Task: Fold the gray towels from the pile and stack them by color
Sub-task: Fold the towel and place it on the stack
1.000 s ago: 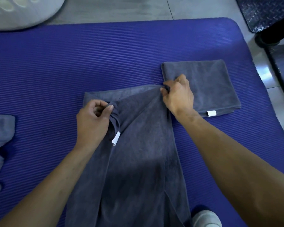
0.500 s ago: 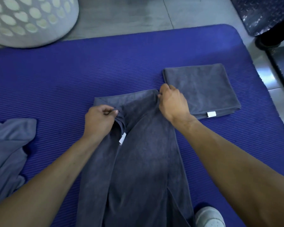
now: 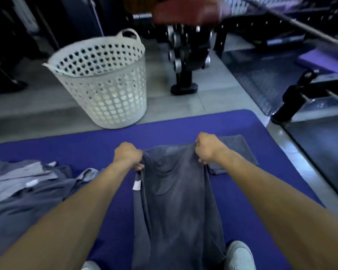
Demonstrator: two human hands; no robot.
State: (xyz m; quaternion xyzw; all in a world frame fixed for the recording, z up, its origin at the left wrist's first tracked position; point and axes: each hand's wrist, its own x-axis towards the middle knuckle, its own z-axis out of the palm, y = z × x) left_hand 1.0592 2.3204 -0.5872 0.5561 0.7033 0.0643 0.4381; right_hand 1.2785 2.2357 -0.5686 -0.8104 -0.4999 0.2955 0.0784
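Note:
A dark gray towel [image 3: 176, 195] hangs lifted above the blue mat [image 3: 86, 151], stretched between both hands. My left hand [image 3: 128, 155] grips its top left corner, where a white tag dangles. My right hand [image 3: 206, 148] grips the top right corner. Behind my right hand, a folded dark gray towel [image 3: 240, 151] lies flat on the mat, partly hidden. A loose pile of gray towels [image 3: 25, 190], lighter and darker, lies on the mat at the left.
A white perforated laundry basket [image 3: 105, 82] stands on the gray floor beyond the mat. Black gym equipment with dumbbells [image 3: 185, 55] is behind it. A dark floor mat and machine base [image 3: 293, 102] are at the right. My white shoes [image 3: 239, 256] show at the bottom edge.
Both hands have raised the towel's top edge off the mat, so it hangs between them. The view has tilted up, bringing the basket, gym equipment and towel pile into sight.

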